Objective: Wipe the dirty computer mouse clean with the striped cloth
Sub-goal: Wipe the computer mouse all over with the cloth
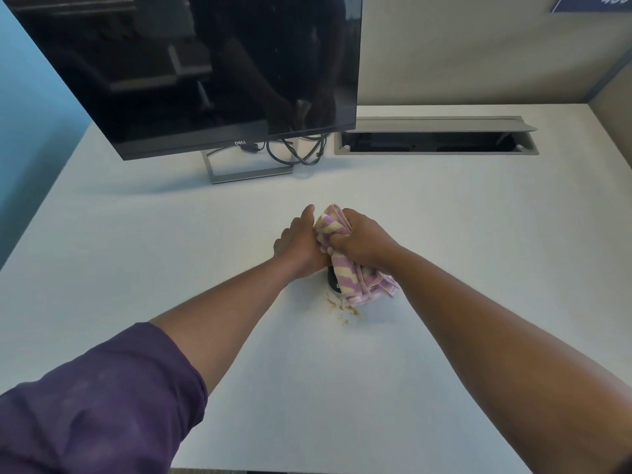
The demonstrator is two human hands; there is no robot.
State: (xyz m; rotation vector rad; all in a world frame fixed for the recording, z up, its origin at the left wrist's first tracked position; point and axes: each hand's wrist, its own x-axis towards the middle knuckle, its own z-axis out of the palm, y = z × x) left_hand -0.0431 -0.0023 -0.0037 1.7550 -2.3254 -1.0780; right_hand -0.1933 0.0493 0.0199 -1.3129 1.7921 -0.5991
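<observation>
Monitor (205,73): standing dark at far left, well beyond the grip, cables (297,150) beside its stand.
L hand (301,244): lying against left side of cloth, thumb straight; fingers hidden, can't tell grip.
Mouse (332,280): black, sitting on desk (136,251) right under the grip, mostly covered.
Cloth (345,254): pink/cream stripes, bunching over mouse.
R hand (359,242): gripping cloth tight w/ curled fingers.
Crumbs (345,311): lying just nearer than the grip.

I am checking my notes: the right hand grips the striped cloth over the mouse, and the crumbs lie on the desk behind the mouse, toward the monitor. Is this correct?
Not quite. In the head view the crumbs lie in front of the mouse, toward the person, not toward the monitor. The right hand does grip the striped cloth over the mouse.
</observation>
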